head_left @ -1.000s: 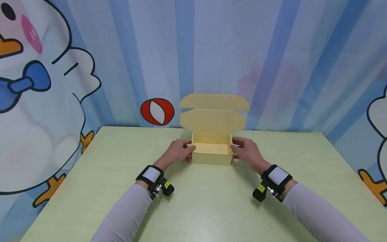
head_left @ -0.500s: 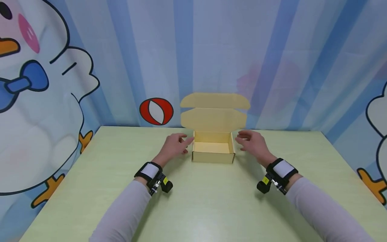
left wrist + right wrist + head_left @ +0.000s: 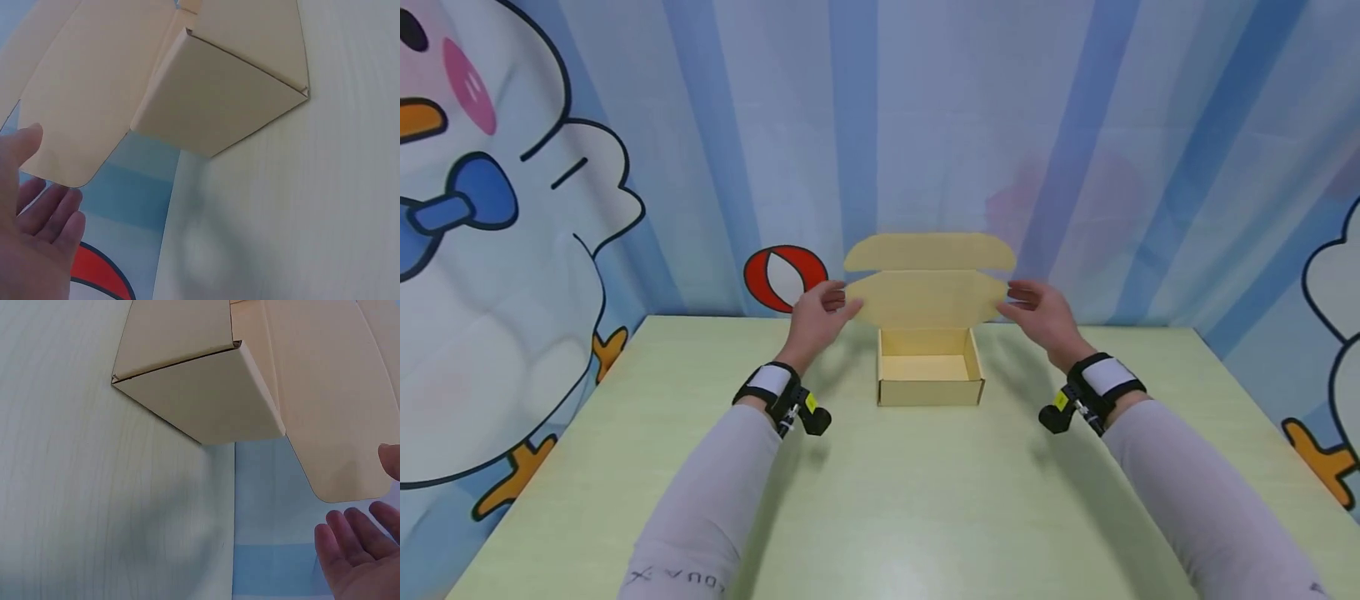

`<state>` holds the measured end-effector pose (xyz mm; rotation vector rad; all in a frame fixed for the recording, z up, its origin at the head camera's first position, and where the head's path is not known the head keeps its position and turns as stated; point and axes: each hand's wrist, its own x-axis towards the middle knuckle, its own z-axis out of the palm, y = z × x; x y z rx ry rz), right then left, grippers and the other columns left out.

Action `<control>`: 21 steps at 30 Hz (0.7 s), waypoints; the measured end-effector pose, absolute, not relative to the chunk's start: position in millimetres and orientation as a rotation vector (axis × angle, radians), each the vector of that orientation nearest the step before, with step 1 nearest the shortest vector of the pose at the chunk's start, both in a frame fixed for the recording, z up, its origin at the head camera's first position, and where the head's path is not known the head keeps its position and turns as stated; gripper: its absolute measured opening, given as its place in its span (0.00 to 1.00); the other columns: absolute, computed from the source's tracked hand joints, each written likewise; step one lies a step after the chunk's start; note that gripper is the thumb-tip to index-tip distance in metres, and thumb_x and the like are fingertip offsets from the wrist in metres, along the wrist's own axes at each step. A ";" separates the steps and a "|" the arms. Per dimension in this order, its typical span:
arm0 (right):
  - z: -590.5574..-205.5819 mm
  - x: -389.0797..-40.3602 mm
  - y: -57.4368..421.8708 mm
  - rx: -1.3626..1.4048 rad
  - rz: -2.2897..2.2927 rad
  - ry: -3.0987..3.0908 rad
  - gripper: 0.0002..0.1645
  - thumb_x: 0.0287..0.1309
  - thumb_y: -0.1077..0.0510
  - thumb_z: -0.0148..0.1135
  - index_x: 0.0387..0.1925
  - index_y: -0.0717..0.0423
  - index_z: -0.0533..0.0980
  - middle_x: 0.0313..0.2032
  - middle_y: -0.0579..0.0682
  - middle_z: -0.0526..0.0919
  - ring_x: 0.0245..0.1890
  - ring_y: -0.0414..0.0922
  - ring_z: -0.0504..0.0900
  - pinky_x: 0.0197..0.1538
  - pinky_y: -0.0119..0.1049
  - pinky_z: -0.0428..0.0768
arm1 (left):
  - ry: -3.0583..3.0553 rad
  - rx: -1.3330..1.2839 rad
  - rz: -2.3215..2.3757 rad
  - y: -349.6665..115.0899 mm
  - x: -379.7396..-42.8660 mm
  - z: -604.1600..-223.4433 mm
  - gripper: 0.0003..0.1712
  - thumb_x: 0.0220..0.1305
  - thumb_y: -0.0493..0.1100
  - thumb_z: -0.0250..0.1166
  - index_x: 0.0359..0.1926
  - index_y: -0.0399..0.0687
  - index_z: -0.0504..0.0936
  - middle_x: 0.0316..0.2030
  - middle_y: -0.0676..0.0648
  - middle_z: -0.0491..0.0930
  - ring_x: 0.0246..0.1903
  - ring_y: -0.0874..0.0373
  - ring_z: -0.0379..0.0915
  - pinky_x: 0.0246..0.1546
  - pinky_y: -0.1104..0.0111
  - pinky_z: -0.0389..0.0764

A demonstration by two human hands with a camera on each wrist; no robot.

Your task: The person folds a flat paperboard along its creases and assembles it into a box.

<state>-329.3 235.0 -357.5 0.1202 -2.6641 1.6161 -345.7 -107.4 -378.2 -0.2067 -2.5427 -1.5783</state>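
A pale yellow cardboard box [image 3: 929, 393] stands on the table with its lid raised at the back. On either side of the raised lid [image 3: 928, 297] is a hand. The left hand [image 3: 817, 321] is at the lid's left edge; in the left wrist view its thumb [image 3: 28, 140] overlaps the lid's inner face, with the other fingers just past the edge. At the lid's right edge, the right hand [image 3: 1042, 319] has thumb and fingers spread apart, its fingers [image 3: 353, 534] loosely bent beside the side flap. Cardboard side walls and the bare inside of the box show.
The light green table [image 3: 910, 500] reaches back to a blue striped cloth [image 3: 925, 125]. Printed on the cloth are a red and white ball [image 3: 775, 279] and a large white duck [image 3: 497, 333] at the left.
Both hands have let go of the box's side walls and risen, moving away to the sides of the raised lid. The box stays in place.
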 end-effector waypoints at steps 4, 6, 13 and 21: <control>-361.0 -333.9 228.4 0.122 1.629 -2.654 0.36 0.69 0.53 0.58 0.73 0.59 0.60 0.68 0.64 0.70 0.69 0.59 0.69 0.69 0.54 0.70 | -2.521 -0.275 -1.567 -103.2 -349.1 -381.1 0.25 0.67 0.49 0.66 0.62 0.45 0.78 0.54 0.41 0.84 0.54 0.48 0.81 0.57 0.57 0.81; -362.3 -335.0 225.9 0.115 1.615 -2.636 0.34 0.70 0.53 0.57 0.73 0.58 0.61 0.66 0.64 0.72 0.68 0.59 0.71 0.69 0.54 0.71 | -2.508 -0.274 -1.565 -100.7 -350.1 -382.6 0.23 0.67 0.47 0.65 0.61 0.45 0.79 0.53 0.41 0.85 0.53 0.48 0.82 0.56 0.57 0.82; -364.6 -334.4 223.7 0.093 1.514 -2.587 0.28 0.71 0.53 0.55 0.67 0.60 0.69 0.59 0.66 0.79 0.60 0.59 0.78 0.61 0.51 0.78 | -2.487 -0.229 -1.519 -96.3 -348.5 -381.8 0.21 0.68 0.44 0.64 0.61 0.46 0.80 0.49 0.40 0.86 0.51 0.49 0.83 0.55 0.56 0.82; -365.4 -334.3 225.7 0.027 1.546 -2.520 0.24 0.70 0.54 0.57 0.61 0.62 0.75 0.55 0.65 0.82 0.45 0.43 0.85 0.49 0.31 0.85 | -2.491 -0.237 -1.460 -92.9 -342.9 -377.5 0.18 0.66 0.44 0.66 0.55 0.47 0.85 0.45 0.42 0.88 0.45 0.51 0.85 0.43 0.62 0.84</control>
